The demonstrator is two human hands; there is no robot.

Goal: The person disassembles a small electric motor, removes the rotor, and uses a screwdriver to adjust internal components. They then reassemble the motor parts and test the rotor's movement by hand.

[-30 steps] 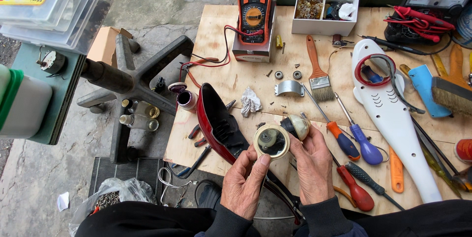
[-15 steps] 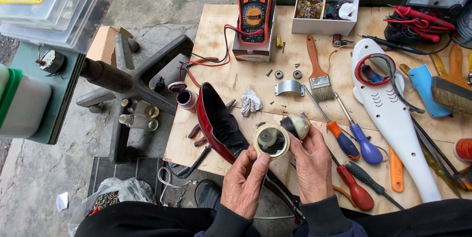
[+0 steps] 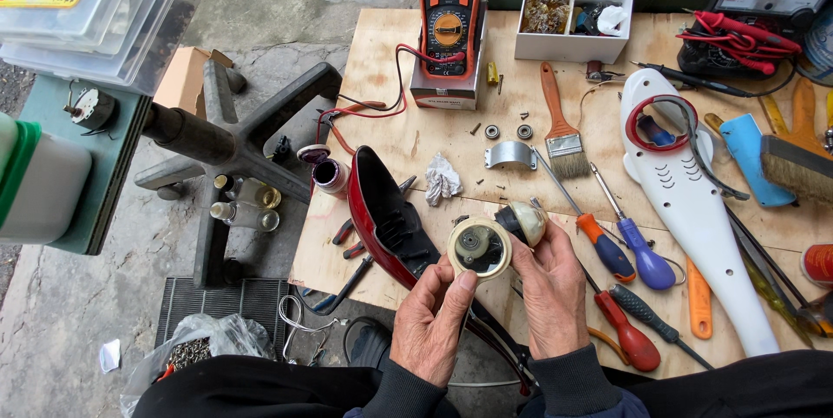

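My left hand (image 3: pixel 434 323) pinches a round cream-coloured cap (image 3: pixel 479 248) with a dark hollow centre, thumb on its lower rim. My right hand (image 3: pixel 554 290) grips a small dark motor part with a cream dome end (image 3: pixel 526 222) right beside the cap; the two pieces touch or nearly touch. Both hands hover over the front edge of a plywood worktop (image 3: pixel 399 62). A dark red curved plastic shell (image 3: pixel 386 218) lies just left of my left hand.
Screwdrivers with orange, blue and red handles (image 3: pixel 620 253) lie right of my hands. A white plastic housing (image 3: pixel 694 201), a paintbrush (image 3: pixel 560 127), a multimeter (image 3: pixel 451 2), a white parts box (image 3: pixel 573 19), bearings and a metal clamp (image 3: pixel 510 154) sit further back. An office-chair base (image 3: pixel 234 140) stands left.
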